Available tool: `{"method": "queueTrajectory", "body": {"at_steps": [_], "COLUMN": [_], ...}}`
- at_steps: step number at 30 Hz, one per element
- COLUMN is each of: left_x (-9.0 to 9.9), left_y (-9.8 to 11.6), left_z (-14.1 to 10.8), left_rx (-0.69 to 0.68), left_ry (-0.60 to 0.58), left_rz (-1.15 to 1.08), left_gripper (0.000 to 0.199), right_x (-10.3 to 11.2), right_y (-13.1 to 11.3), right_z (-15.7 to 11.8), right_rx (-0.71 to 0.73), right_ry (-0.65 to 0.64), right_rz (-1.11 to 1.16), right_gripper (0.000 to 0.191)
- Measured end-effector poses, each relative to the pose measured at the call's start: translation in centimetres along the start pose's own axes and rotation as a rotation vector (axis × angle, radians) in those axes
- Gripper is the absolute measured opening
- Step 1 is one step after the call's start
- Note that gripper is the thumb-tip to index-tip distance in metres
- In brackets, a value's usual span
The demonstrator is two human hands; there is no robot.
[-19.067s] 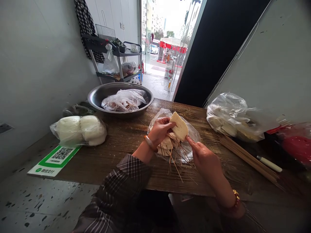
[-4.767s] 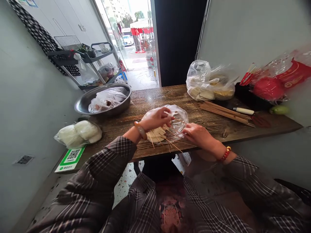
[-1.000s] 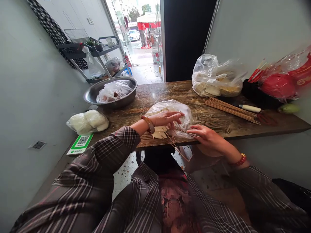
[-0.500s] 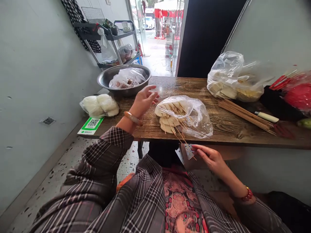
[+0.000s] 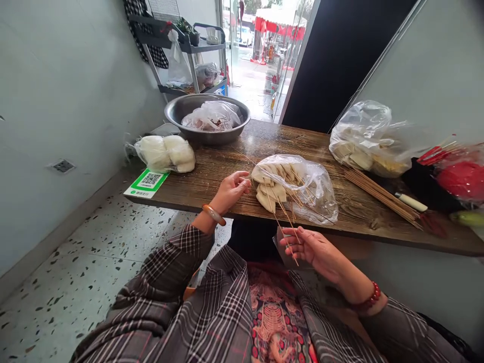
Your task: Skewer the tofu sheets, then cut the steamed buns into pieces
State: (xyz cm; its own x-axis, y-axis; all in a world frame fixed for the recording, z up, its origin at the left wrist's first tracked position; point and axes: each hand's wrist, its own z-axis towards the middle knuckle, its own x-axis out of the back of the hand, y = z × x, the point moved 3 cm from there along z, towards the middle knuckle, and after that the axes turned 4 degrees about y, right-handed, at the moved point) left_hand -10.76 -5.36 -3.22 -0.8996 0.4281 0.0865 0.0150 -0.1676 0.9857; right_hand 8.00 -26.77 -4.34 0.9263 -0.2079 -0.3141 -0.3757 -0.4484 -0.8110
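Note:
On the table lies a clear plastic bag (image 5: 323,194) with pale flat food slices (image 5: 278,194) threaded on thin skewers. Several skewer ends (image 5: 282,222) stick out over the table's front edge. My right hand (image 5: 308,247) is at these ends, with its fingers bent around a thin wooden skewer (image 5: 294,258). My left hand (image 5: 232,190) hovers just left of the slices, its fingers loosely curved and apart, and nothing shows in it.
A steel basin (image 5: 172,113) holding a plastic bag stands at the back left, near wrapped white food (image 5: 164,153) and a green QR card (image 5: 138,190). Loose sticks (image 5: 381,196), a pale-handled tool (image 5: 414,202) and a filled bag (image 5: 368,136) lie right.
My left hand has come down and closer to me, from beside the basin to the table's front. My right hand's fingers have curled lower around the skewer ends. The view has shifted slightly.

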Motion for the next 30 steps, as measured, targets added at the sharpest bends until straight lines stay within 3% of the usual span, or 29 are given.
{"method": "queueTrajectory", "body": {"at_steps": [4,9,14,21,24,30], "left_x": [-0.2,-0.9,-4.0,-6.7,-6.8,-6.0], "left_y": [-0.8,0.4,3.0,4.7,5.1,6.2], "left_z": [0.5,1.4,2.1,3.7,5.0,7.7], "left_rx": [-0.054,-0.310,-0.584,-0.702,-0.659,-0.452], "left_ry": [-0.034,0.037,-0.120,-0.259,-0.214,-0.085], "left_rz": [0.058,0.517,0.827,1.066,0.984,0.444], "left_gripper": [0.039,0.037,0.057,0.017,0.023,0.008], "right_x": [-1.2,-2.5,-2.5,-0.8,0.1,1.9], "right_y": [-1.4,-2.6,-3.0,-2.7,-2.4,-2.7], "right_z": [0.8,3.3,3.2,0.0,-2.1,-7.0], "right_rx": [0.010,0.043,0.109,0.134,0.108,0.049], "right_ry": [0.036,0.094,0.093,0.093,0.103,0.096], "right_rz": [-0.011,-0.144,-0.236,-0.340,-0.380,-0.448], "right_gripper": [0.040,0.044,0.055,0.056,0.058,0.058]}}
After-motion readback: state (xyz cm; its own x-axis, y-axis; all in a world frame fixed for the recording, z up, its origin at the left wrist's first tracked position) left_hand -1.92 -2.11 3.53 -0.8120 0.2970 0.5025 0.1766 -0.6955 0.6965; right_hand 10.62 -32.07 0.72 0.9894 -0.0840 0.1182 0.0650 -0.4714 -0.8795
